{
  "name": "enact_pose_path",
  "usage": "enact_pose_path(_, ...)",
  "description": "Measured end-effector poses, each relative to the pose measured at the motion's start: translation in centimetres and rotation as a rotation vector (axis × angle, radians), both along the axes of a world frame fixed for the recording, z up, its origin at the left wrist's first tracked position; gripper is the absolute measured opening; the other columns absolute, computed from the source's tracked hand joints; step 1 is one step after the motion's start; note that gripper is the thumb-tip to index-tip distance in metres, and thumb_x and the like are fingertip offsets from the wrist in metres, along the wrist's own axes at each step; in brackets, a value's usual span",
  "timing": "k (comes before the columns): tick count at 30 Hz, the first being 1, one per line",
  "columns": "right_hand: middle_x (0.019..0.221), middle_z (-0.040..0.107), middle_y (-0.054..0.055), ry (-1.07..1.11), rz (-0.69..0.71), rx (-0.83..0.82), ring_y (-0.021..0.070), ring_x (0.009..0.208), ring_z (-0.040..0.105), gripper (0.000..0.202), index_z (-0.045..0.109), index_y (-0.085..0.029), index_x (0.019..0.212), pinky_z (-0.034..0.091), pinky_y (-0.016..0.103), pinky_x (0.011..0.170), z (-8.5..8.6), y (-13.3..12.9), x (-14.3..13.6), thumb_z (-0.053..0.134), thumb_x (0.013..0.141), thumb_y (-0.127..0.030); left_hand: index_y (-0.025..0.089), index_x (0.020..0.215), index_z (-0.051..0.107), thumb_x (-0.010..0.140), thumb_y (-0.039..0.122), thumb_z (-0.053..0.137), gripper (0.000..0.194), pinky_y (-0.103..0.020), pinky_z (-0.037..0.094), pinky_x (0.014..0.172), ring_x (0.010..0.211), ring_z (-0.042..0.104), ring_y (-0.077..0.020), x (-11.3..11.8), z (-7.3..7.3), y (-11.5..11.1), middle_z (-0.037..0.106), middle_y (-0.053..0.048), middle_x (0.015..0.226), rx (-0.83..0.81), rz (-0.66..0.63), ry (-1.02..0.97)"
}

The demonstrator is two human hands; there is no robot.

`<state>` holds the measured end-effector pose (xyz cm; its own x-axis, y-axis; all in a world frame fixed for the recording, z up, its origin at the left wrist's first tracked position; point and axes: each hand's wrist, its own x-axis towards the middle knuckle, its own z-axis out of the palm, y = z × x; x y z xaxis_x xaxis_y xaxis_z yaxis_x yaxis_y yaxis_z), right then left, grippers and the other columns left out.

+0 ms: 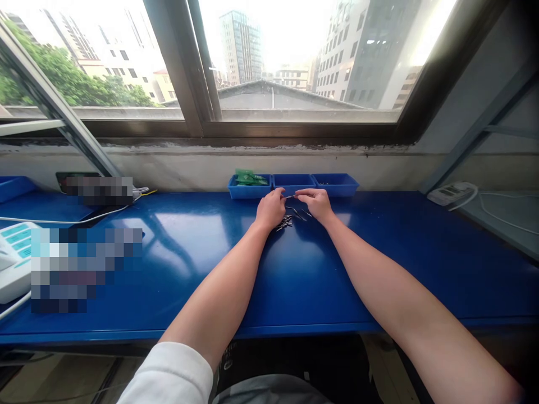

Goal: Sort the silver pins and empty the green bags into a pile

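Both hands meet above the blue table [202, 280], close to its far side. My left hand [272, 209] pinches one end of a thin, dark metal piece [290, 196]. The other end sits between the fingertips of my right hand [316, 203]. Below and beside my left hand lies a small pile of short metal pieces [285, 223]. A few longer thin pieces [300, 213] rest on the table between the hands. Details of the held piece are too small to tell.
Behind the hands stand three joined blue bins: the left one [250, 192] holds green packets, the right one [336, 191] small parts. A white device [17, 258] with cables is at the left, a power strip [452, 193] at the right.
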<state>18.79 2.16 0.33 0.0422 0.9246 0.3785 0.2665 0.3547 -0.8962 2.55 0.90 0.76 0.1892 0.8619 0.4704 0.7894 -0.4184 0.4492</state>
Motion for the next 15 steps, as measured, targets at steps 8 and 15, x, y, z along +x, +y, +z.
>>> enact_pose_path(8, 0.112, 0.065, 0.011, -0.368, -0.495, 0.060, 0.0253, 0.115, 0.049, 0.049, 0.059, -0.015, 0.121, 0.037, 0.043, 0.099, 1.1, 0.0, 1.5, 0.045, 0.075, -0.021, 0.017, 0.119, 0.053, 0.089, 0.021, 0.040, 0.033, -0.031, 0.044, 0.087, 0.102, 0.058, -0.0220, -0.1, -0.2, 0.1, 0.062, -0.011, 0.113, -0.016, 0.024, 0.039)
enact_pose_path(15, 0.150, 0.023, 0.011, -0.614, -0.565, -0.082, 0.0356, 0.118, 0.031, 0.069, 0.040, -0.027, 0.137, 0.034, 0.056, 0.091, 0.6, -0.2, 1.9, 0.058, 0.071, -0.033, 0.018, 0.113, 0.057, 0.088, 0.026, 0.042, 0.030, -0.033, 0.045, 0.087, 0.101, 0.059, -0.0233, -0.1, -0.4, 0.1, 0.063, -0.011, 0.112, -0.044, 0.012, 0.098)
